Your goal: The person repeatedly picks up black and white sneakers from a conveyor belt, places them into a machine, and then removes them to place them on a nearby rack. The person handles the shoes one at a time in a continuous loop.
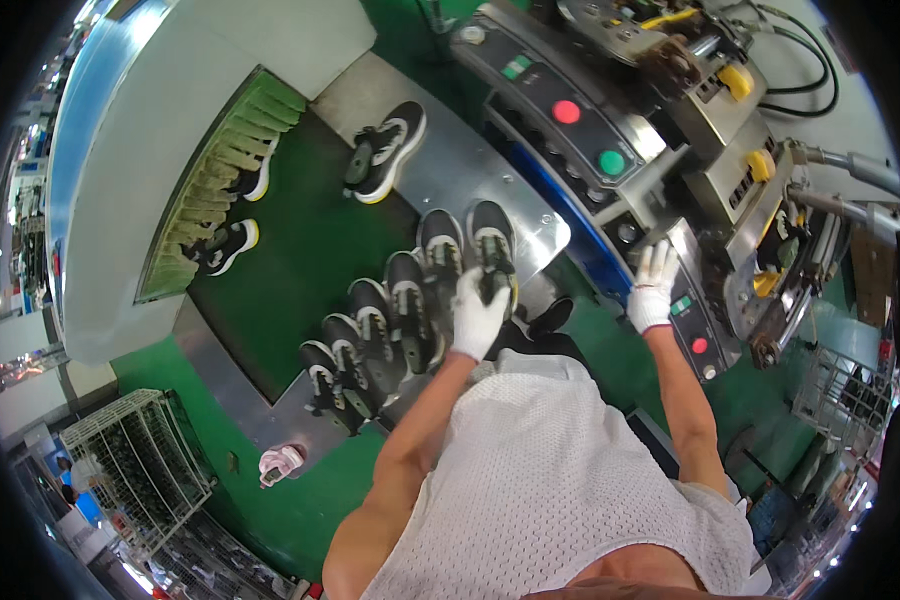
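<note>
- My left hand (pixel 477 318), in a white work glove, is curled around the heel end of a black shoe with a white sole (pixel 493 250); the fingers wrap over the shoe's top, closed on it rather than spread.
- That shoe lies at the near right end of a row of black shoes (pixel 385 335), which runs away from my left hand toward my lower left, each shoe touching or just beside the next.
- The row rests on a metal shelf (pixel 530 225) that edges a green conveyor belt (pixel 300 250), beyond and to the left of my left hand.
- Farther out on the belt, well apart from my hand, lies another black shoe (pixel 383 150), with two more near a fringe of green strips (pixel 225 170).
- My right hand (pixel 653 288), also gloved in white, rests flat with fingers loosely spread on the metal edge of a machine (pixel 710 200); it holds nothing.
- A control panel with a red button (pixel 566 111) and a green button (pixel 611 161) sits just beyond my right hand, between my two hands.
</note>
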Motion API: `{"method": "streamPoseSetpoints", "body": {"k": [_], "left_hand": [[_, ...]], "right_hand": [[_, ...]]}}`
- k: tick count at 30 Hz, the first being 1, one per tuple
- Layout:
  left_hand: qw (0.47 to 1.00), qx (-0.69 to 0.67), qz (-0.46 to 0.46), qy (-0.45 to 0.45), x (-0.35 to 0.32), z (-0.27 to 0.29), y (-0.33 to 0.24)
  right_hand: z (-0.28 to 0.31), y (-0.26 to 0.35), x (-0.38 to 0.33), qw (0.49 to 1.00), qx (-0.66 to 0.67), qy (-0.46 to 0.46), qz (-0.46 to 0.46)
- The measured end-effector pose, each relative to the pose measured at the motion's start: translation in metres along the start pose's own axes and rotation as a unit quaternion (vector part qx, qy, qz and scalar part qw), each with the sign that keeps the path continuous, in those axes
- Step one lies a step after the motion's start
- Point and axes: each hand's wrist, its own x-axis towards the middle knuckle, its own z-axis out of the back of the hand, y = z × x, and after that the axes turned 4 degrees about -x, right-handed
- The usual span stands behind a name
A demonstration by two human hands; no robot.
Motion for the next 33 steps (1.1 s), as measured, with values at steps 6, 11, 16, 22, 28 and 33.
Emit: {"method": "streamPoseSetpoints", "body": {"k": [6,11,16,22,28,33], "left_hand": [[0.975,0.104,-0.086,-0.177,-0.011,0.067,0.028],[0.974,0.12,-0.116,-0.152,0.041,0.037,0.061],[0.998,0.025,0.051,-0.015,0.06,0.075,0.04],[0.984,0.101,0.016,0.148,0.047,0.083,-0.014],[0.923,0.076,-0.16,0.34,-0.023,0.005,-0.071],[0.745,0.098,-0.219,0.623,-0.13,-0.1,-0.105]], "right_hand": [[0.098,0.1,0.011,0.929,0.361,0.071,0.031],[0.137,0.274,0.029,0.804,0.541,0.146,-0.2],[0.15,0.219,0.042,0.72,0.605,0.232,-0.249],[0.199,0.153,-0.032,0.408,0.805,0.21,-0.375],[0.258,0.108,-0.163,0.284,0.773,-0.022,-0.567],[0.257,0.117,-0.318,0.295,0.554,-0.192,-0.755]]}}
